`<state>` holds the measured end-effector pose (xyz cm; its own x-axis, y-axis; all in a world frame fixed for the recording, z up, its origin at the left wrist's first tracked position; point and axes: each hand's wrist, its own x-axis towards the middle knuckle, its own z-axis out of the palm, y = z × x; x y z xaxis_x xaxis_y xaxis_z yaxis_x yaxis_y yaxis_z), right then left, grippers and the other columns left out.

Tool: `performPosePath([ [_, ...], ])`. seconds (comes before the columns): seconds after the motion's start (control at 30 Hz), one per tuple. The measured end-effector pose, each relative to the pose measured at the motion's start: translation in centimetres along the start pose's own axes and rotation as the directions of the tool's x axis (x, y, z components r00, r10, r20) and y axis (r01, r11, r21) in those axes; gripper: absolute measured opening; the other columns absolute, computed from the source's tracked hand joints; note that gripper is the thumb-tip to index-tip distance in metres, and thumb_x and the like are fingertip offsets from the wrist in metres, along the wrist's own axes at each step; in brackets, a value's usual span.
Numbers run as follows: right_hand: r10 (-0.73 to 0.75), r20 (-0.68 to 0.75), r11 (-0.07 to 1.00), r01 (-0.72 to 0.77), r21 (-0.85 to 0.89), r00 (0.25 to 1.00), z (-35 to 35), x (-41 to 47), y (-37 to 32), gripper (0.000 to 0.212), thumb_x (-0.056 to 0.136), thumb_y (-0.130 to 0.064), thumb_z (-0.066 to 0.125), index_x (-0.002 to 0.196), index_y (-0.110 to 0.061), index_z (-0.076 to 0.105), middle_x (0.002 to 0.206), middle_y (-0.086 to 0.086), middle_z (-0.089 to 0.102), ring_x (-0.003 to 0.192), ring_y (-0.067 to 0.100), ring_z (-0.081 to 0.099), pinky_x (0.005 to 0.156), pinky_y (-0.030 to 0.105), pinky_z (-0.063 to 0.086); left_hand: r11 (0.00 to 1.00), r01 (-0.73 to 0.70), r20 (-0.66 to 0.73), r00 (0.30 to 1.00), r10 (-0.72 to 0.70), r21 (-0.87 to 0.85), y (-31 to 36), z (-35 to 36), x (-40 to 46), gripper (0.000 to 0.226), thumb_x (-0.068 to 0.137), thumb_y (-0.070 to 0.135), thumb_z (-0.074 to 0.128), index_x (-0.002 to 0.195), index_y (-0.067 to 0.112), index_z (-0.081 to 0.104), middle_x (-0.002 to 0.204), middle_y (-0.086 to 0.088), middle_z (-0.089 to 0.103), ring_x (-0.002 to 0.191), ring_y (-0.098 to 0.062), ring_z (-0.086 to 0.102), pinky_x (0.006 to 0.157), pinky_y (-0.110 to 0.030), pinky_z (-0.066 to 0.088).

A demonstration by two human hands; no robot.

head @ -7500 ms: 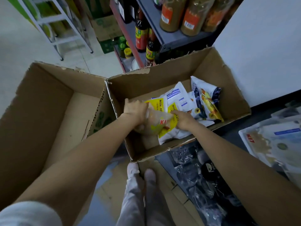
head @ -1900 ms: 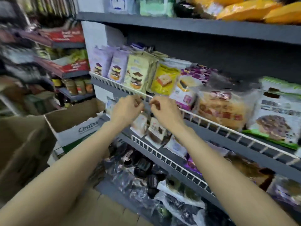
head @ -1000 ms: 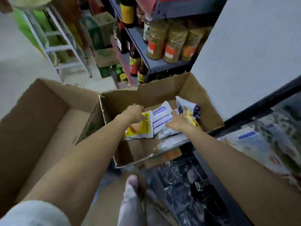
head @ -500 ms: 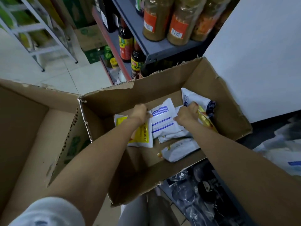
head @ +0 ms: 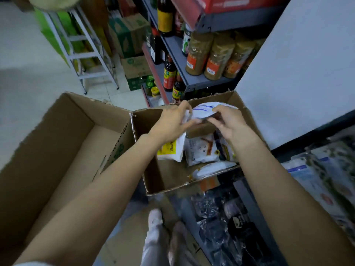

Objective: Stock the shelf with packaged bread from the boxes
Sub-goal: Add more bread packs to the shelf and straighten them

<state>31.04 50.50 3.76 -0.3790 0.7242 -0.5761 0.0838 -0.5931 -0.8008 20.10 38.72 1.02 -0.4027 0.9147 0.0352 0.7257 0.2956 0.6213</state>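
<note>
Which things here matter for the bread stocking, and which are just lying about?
For the job:
- left hand and right hand, lifting a white packet
- smaller box, packets inside

Lying about:
- large box
- sauce bottles
- spice jars
- stepladder

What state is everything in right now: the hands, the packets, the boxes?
Left hand: grips the white packet's left end.
Right hand: grips its right end.
White packet with blue stripes: lifted above the box, held between both hands.
Yellow-labelled packet: partly under the left hand; whether held is unclear.
Small cardboard box: open, several packets lying inside.
Large cardboard box: open, nothing visible inside.
Bottles: upright on the shelf.
</note>
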Motion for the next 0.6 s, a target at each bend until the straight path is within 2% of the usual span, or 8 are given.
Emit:
performPosePath([
  [0.1, 0.025, 0.01, 0.994, -0.026, 0.11, 1.0, 0.9, -4.5, -2.3, 0.017, 0.089, 0.005, 0.051, 0.106, 0.001, 0.052, 0.091, 0.014, 0.054, 0.095, 0.023, 0.053, 0.043, 0.021, 0.054, 0.951, -0.062, 0.031, 0.998, 0.056, 0.302, 2.8, -2.9, -1.9, 0.075, 0.081, 0.058, 0.059, 0.141, 0.019, 0.035, 0.105, -0.013, 0.061, 0.101, -0.03, 0.054, 0.082, -0.036, 0.037],
  [0.17, -0.01, 0.03, 0.996, 0.007, 0.093, 1.0, 1.5, -7.8, -3.0, 0.019, 0.088, 0.005, 0.052, 0.106, 0.0, 0.052, 0.091, 0.013, 0.054, 0.089, 0.02, 0.054, 0.05, 0.022, 0.056, 0.93, -0.028, -0.073, 0.996, 0.059, 0.367, 4.2, -4.7, -3.3, 0.058, 0.087, 0.048, 0.058, 0.137, 0.022, 0.043, 0.109, -0.012, 0.063, 0.107, -0.03, 0.053, 0.089, -0.037, 0.036],
  [0.27, -0.111, 0.154, 0.994, 0.109, 0.024, 0.982, 1.8, -14.2, -3.6, 0.006, 0.092, -0.003, 0.052, 0.096, 0.0, 0.056, 0.084, 0.011, 0.057, 0.081, 0.016, 0.057, 0.058, 0.023, 0.058, 0.938, -0.092, -0.263, 0.947, 0.187, 0.335, 6.3, -7.9, -6.0, 0.023, 0.092, 0.028, 0.056, 0.106, 0.012, 0.062, 0.097, -0.012, 0.067, 0.099, -0.031, 0.057, 0.079, -0.036, 0.037],
  [0.37, -0.308, 0.211, 0.914, 0.35, -0.204, 0.928, 0.9, -20.3, -3.3, 0.019, 0.098, -0.024, 0.047, 0.09, -0.01, 0.056, 0.1, 0.008, 0.059, 0.094, 0.016, 0.06, 0.066, 0.028, 0.059, 0.995, -0.081, -0.377, 0.922, 0.094, 0.05, 7.9, -11.4, -9.7, 0.033, 0.092, 0.031, 0.057, 0.083, 0.0, 0.059, 0.074, -0.018, 0.061, 0.071, -0.029, 0.055, 0.062, -0.035, 0.037],
  [0.43, -0.516, 0.135, 0.749, 0.522, -0.408, 0.846, -0.3, -23.8, -2.9, 0.019, 0.095, -0.028, 0.053, 0.109, -0.015, 0.052, 0.117, 0.004, 0.053, 0.1, 0.011, 0.054, 0.079, 0.028, 0.053, 0.962, -0.092, -0.357, 0.934, -0.006, -0.259, 9.2, -13.9, -12.5, 0.039, 0.091, 0.038, 0.058, 0.084, 0.0, 0.061, 0.077, -0.019, 0.064, 0.069, -0.027, 0.058, 0.064, -0.034, 0.042],
  [0.47, -0.6, 0.124, 0.663, 0.578, -0.475, 0.79, -0.9, -25.6, -2.7, 0.035, 0.092, -0.029, 0.059, 0.121, -0.017, 0.046, 0.123, 0.004, 0.048, 0.105, 0.011, 0.05, 0.085, 0.027, 0.048, 0.92, -0.128, -0.33, 0.944, -0.001, -0.371, 10.2, -14.8, -14.1, 0.037, 0.091, 0.038, 0.058, 0.088, 0.001, 0.064, 0.083, -0.017, 0.068, 0.076, -0.026, 0.064, 0.07, -0.035, 0.048],
  [0.53, -0.613, 0.136, 0.657, 0.598, -0.46, 0.778, -2.2, -29.6, -2.3, 0.061, 0.087, -0.032, 0.065, 0.137, -0.019, 0.033, 0.128, 0.001, 0.043, 0.112, 0.012, 0.045, 0.089, 0.022, 0.044, 0.845, -0.178, -0.253, 0.966, 0.052, -0.504, 12.6, -16.5, -17.3, 0.028, 0.094, 0.026, 0.057, 0.087, 0.0, 0.065, 0.083, -0.009, 0.069, 0.076, -0.012, 0.068, 0.075, -0.029, 0.051],
  [0.6, -0.604, 0.148, 0.679, 0.603, -0.419, 0.783, -3.8, -33.6, -2.2, 0.069, 0.083, -0.034, 0.069, 0.14, -0.02, 0.032, 0.124, -0.005, 0.045, 0.112, 0.009, 0.046, 0.087, 0.021, 0.043, 0.81, -0.202, -0.192, 0.975, 0.113, -0.55, 15.6, -17.6, -20.0, 0.023, 0.095, 0.018, 0.055, 0.077, 0.004, 0.061, 0.075, -0.002, 0.065, 0.064, -0.002, 0.063, 0.064, -0.016, 0.048],
])
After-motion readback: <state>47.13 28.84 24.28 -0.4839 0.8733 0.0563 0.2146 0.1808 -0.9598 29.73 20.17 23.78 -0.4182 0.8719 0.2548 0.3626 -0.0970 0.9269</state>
